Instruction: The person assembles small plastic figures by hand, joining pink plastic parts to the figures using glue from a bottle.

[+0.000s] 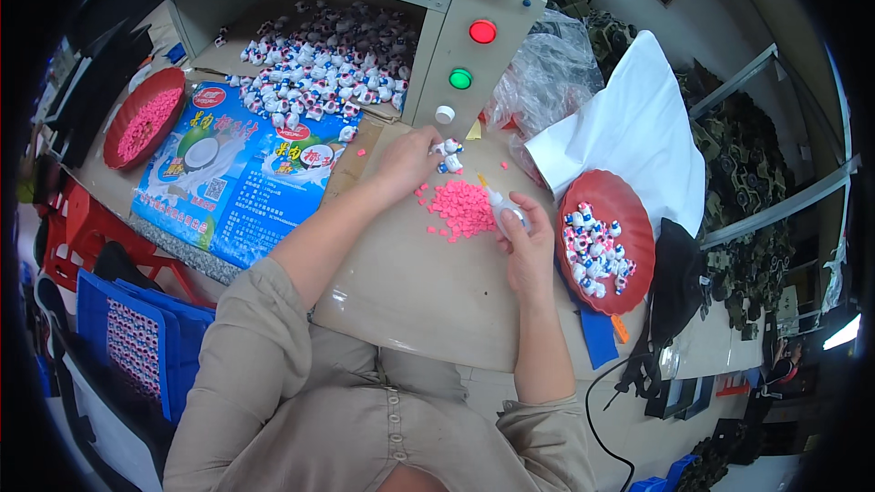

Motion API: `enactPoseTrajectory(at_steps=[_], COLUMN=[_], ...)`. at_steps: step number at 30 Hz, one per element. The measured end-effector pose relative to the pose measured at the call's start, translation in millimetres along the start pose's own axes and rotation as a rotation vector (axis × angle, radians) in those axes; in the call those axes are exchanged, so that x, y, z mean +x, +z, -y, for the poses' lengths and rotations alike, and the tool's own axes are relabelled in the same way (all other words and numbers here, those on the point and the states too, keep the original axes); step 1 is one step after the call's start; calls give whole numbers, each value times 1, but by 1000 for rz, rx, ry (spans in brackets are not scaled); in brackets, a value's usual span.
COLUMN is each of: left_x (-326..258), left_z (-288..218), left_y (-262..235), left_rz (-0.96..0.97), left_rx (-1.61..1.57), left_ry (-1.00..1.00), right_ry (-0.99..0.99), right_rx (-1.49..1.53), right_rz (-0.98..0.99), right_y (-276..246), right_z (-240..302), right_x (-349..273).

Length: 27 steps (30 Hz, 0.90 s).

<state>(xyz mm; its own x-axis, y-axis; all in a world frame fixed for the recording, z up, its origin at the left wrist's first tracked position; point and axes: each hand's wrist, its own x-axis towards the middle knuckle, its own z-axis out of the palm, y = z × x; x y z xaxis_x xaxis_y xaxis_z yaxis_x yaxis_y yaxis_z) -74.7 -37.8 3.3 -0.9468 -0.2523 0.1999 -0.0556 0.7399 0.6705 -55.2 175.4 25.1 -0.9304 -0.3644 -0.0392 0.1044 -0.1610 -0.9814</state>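
Note:
My left hand (pixel 406 164) pinches a small white and blue figurine (pixel 450 157) between its fingertips, just past the pink pile. In my right hand (pixel 529 251) is a small white squeeze bottle (pixel 503 210) with a thin yellowish nozzle, tilted up and to the left. The nozzle is apart from the figurine. A loose heap of small pink pieces (pixel 463 208) lies on the table between and below my hands. To the right of my right hand, a scalloped red dish (pixel 602 180) holds several similar figurines with pink parts.
A grey box-shaped machine (pixel 437 64) stands at the back, with many figurines (pixel 319 73) spilling onto blue printed cardboard (pixel 228 178). Far left, another red dish (pixel 116 141) holds pink pieces. White sheeting (pixel 629 118) and clear plastic (pixel 547 64) lie at the back right.

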Motion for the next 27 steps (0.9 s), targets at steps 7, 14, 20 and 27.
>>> enactPoseTrajectory(at_steps=[7, 14, 20, 27], left_x=[-35, -66, -67, -66], left_z=[-16, -13, -16, -15], left_y=[-15, -3, -8, -4], left_rz=[190, 320, 391, 359], left_rx=[-691, -1021, -1044, -1104], left_ry=[-164, -140, -155, -167], right_ry=[-196, -313, -310, -329], right_rx=[220, 19, -73, -95], right_rz=[-55, 7, 13, 1], right_y=[-9, 3, 8, 8], right_z=[-5, -13, -13, -15], right_x=[1, 0, -2, -2])
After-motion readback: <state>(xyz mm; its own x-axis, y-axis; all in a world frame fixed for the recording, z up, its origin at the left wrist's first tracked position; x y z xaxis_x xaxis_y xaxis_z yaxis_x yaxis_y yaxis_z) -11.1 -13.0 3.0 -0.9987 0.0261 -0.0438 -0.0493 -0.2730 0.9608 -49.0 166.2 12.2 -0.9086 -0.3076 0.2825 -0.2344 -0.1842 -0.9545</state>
